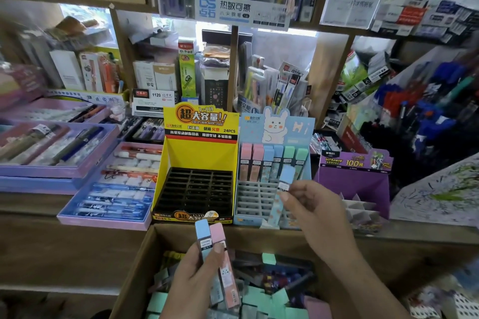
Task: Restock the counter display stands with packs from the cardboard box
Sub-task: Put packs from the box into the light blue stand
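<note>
All yellow stand (199,155) slots free; blue stand (252,197) back row filled, front seemingly free.

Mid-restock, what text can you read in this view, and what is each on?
"超大容量!!" on the yellow display stand header.
"24PCS" on the same header.
"Hi" on the blue rabbit display stand.
"100" on the purple display stand.
"1120" on a white box behind.
"热敏可擦" on the shelf sign.
Labels on the packs in the left hand and right hand: too small to read.

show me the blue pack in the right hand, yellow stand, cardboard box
blue pack (287,175): head view, its cap
yellow stand (201,155): head view, back wall
cardboard box (259,238): head view, far wall
</note>
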A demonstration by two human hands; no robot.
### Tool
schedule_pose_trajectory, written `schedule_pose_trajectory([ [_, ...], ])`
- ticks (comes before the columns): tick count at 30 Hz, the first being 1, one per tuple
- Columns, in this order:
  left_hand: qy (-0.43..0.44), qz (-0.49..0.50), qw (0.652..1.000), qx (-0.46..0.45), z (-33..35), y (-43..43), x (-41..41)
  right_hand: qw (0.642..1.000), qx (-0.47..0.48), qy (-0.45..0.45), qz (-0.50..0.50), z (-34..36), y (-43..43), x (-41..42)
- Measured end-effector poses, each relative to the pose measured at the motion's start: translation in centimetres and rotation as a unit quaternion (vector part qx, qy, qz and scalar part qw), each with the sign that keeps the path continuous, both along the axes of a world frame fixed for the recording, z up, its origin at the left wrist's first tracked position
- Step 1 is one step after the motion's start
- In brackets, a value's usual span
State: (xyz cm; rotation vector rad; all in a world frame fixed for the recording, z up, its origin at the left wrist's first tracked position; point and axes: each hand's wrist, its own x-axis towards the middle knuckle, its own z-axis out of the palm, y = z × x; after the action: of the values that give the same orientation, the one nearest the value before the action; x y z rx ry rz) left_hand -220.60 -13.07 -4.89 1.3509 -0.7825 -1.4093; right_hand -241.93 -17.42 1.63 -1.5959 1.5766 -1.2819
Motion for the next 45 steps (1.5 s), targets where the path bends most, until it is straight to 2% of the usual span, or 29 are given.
schedule_pose_trajectory([
  [6,-0.001,0.0,1.0,-0.006,0.6,-0.1,-0.1,0.993,-0.042,0.08,-0.078,0.6,-3.7,0.0],
  [15,0.002,-0.005,1.0,0.001,1.1,-0.2,0.1,0.982,-0.015,0.156,-0.109,0.4,-7.6,-0.2],
  [23,0.014,0.003,1.0,0.008,1.0,-0.2,0.1,0.983,0.024,0.166,-0.078,0.6,-8.3,-0.5],
  [32,-0.014,0.015,1.0,0.024,0.9,-0.5,0.2,0.972,0.092,0.206,-0.061,0.9,-9.0,-0.3],
  [37,-0.014,0.009,1.0,0.014,0.9,-0.3,0.1,0.96,0.093,0.258,-0.062,1.0,-9.0,0.0],
  [42,-0.019,-0.012,1.0,0.01,1.0,-0.1,0.1,0.957,0.1,0.26,-0.083,0.9,-8.5,0.1],
  [45,-0.019,-0.029,0.999,-0.004,1.0,0.1,0.2,0.96,0.058,0.249,-0.112,0.5,-7.1,0.1],
])
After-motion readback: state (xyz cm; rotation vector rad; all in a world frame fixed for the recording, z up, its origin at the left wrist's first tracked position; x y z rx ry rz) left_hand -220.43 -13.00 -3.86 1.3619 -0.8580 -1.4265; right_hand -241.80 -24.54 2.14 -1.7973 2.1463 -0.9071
